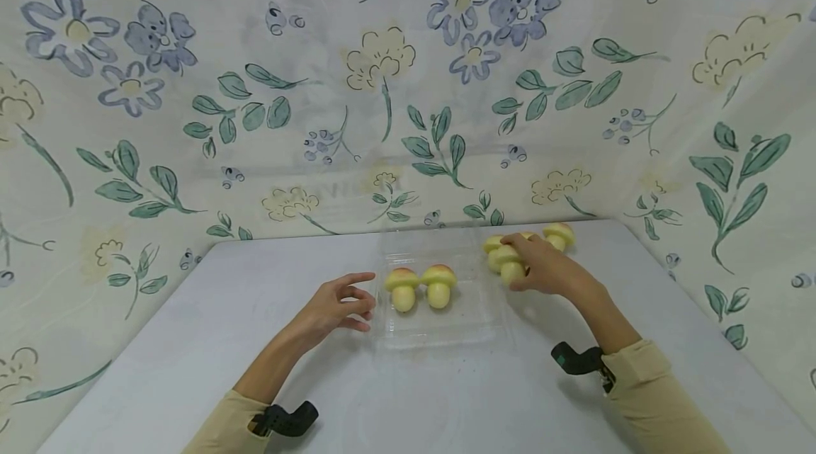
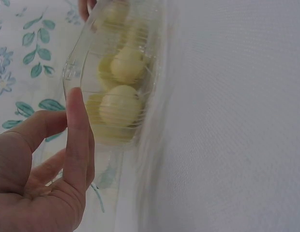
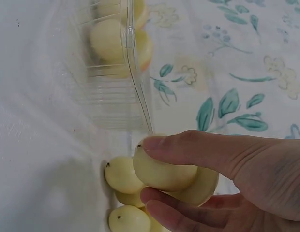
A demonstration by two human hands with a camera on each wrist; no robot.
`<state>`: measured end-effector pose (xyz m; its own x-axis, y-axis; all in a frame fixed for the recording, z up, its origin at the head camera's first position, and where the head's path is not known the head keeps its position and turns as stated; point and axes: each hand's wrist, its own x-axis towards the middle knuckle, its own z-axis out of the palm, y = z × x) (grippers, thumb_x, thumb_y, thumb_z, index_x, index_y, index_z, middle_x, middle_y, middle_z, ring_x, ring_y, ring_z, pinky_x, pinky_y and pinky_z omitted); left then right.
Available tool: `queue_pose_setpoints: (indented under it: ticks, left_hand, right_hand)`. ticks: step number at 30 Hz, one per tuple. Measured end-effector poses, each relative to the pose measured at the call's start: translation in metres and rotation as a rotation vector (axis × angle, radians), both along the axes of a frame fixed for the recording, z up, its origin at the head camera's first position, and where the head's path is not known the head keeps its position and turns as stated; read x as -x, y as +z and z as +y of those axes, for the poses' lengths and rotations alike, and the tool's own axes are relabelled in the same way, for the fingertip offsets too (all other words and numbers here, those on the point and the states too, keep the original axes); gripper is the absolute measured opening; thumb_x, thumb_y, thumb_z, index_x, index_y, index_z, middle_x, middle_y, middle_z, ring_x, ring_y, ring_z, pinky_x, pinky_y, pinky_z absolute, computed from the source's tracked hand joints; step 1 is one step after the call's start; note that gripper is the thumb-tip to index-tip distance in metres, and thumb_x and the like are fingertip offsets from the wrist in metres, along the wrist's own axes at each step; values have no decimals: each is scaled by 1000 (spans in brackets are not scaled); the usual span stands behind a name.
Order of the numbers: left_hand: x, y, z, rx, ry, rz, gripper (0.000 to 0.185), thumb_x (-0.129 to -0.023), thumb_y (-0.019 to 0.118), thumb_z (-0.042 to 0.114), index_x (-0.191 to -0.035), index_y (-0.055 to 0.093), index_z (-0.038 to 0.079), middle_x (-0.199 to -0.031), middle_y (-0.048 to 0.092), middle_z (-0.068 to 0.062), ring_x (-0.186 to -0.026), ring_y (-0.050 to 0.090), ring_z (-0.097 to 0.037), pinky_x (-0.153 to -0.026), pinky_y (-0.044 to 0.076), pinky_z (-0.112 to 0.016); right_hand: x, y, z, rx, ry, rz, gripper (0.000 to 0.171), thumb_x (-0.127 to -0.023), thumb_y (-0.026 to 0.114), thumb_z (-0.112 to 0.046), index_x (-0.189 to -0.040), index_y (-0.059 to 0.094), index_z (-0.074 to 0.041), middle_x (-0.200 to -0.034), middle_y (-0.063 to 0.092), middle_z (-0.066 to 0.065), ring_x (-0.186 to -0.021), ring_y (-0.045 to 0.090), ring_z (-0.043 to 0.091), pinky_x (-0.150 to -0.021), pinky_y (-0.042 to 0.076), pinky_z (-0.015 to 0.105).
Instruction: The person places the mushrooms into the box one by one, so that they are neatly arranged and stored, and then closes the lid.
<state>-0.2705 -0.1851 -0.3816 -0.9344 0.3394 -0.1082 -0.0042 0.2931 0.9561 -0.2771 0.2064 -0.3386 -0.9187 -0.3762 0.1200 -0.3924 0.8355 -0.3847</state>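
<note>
Head view shows my right hand [image 1: 542, 266] down on the table [image 1: 223, 312], with my fingers curled around one mushroom bun [image 1: 510, 264]. The right wrist view shows it up close: my thumb lies over the pale stalk and my other fingers [image 3: 188, 212] cup it from below, so I am gripping this bun [image 3: 164, 169]. It sits in a small pile of buns [image 3: 123, 193], just to the right of the clear plastic tray [image 1: 440, 330]. One more bun [image 1: 559, 234] lies a bit farther back. Two buns [image 1: 421, 286] already rest side by side in the tray, caps away from me. My left hand [image 1: 338, 305] waits at the tray's left edge, fingers loose and spread, holding nothing; I cannot tell if the tips touch the plastic. To do this well, I think I should squeeze softly, because the bun looks squishy and could dent. I should lift it straight up so the other buns do not roll. My left hand could keep the light tray from sliding. There is room in the tray next to the two buns.
</note>
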Motion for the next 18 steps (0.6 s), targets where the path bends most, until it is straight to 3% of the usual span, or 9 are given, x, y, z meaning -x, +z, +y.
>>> queue_pose_setpoints:
  ticks: [11, 18]
  left_hand:
    - [1, -1, 0, 0, -27, 3, 67, -92, 67, 8, -150, 35, 3, -106, 60, -13, -84, 65, -18, -73, 64, -34]
    - [1, -1, -1, -11, -28, 4, 68, -91, 67, 8, -151, 34, 3, -105, 60, -13, -84, 65, -18, -73, 64, -35]
  right_hand:
    - [-3, 1, -3, 8, -25, -23, 72, -81, 76, -17, -144, 43, -9, -135, 51, 23, -112, 54, 30, -91, 50, 48]
    - [-3, 3, -3, 8, -6, -9, 72, -82, 76, -17, -144, 42, -10, -131, 53, 23, -107, 55, 28, -86, 51, 45]
